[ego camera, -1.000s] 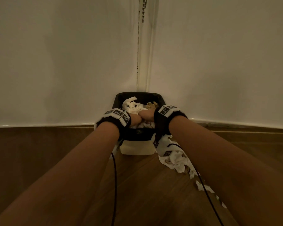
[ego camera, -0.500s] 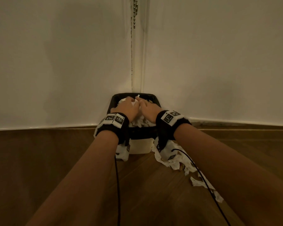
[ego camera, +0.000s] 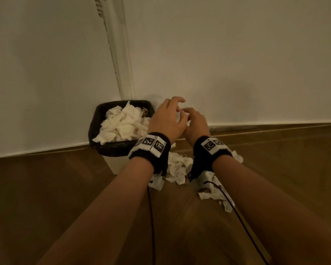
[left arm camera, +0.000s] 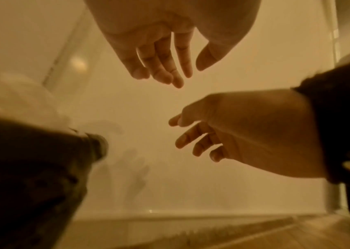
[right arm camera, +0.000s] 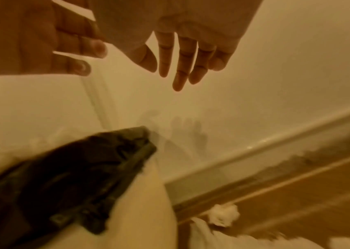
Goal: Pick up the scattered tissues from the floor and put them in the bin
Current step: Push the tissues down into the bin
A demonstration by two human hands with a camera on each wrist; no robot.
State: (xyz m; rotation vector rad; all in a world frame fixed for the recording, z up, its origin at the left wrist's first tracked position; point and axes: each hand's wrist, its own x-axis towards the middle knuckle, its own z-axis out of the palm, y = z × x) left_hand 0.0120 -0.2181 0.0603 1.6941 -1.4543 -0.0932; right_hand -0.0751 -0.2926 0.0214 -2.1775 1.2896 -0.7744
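The bin (ego camera: 96,129) has a black liner and stands in the wall corner, heaped with white crumpled tissues (ego camera: 122,123). More scattered tissues (ego camera: 177,167) lie on the wood floor just right of the bin, under my wrists. My left hand (ego camera: 170,113) and right hand (ego camera: 194,119) hover side by side to the right of the bin, near the wall. The wrist views show the left hand (left arm camera: 188,72) and the right hand (right arm camera: 170,67) with relaxed, spread fingers and nothing in them. The bin liner (right arm camera: 74,176) is below and left of the right hand.
White walls meet in a corner behind the bin, with a skirting board (ego camera: 275,125) along the floor. A small tissue ball (right arm camera: 223,215) lies by the skirting. Black cables (ego camera: 151,217) hang from both wrist bands. Bare wood floor (ego camera: 46,197) stretches to the left.
Both hands were pressing on the tissues in the bin. They have lifted out and moved to the right of it, empty. The tissues stay in the bin.
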